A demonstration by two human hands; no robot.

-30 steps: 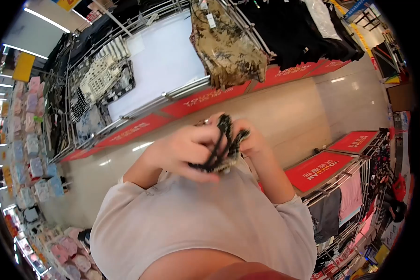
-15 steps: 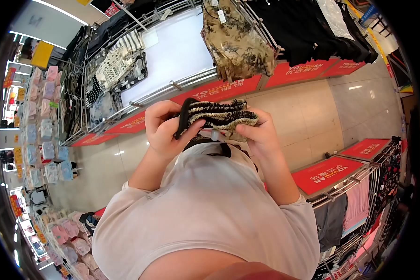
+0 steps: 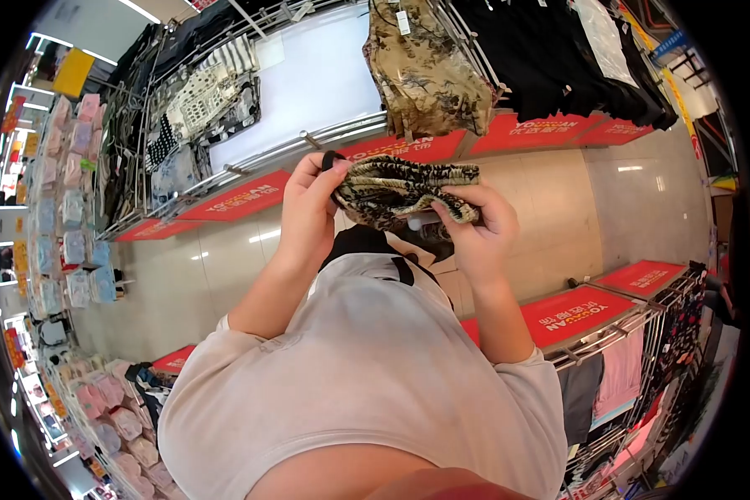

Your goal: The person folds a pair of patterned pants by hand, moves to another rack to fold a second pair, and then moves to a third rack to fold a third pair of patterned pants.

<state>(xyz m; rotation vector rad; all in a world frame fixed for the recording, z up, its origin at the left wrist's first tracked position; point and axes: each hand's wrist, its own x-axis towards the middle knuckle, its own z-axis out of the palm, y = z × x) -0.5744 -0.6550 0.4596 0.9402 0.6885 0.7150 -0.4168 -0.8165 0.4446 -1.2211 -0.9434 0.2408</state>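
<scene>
Between my hands is a black-and-tan patterned garment (image 3: 400,177) with a gathered, elastic-looking waistband, bunched into folds. My left hand (image 3: 310,200) pinches its left end, where a black strip runs along the edge. At the other end my right hand (image 3: 482,223) grips the folds, thumb on the near side. Part of a small pale, translucent piece shows just under the garment; I cannot make out what it is. The rest of the garment hangs out of sight below.
Ahead stands a metal display rack (image 3: 308,137) with folded patterned clothes (image 3: 212,96), tan printed trousers (image 3: 429,71) and black garments (image 3: 529,58). Another rack with red signs (image 3: 571,317) is at my lower right. Packaged goods (image 3: 71,225) line the left. Tiled floor (image 3: 550,200) lies between.
Both hands have lifted a little and moved apart, the right one shifting rightward. The garment is spread wider, with its folds more open. My view has shifted slightly.
</scene>
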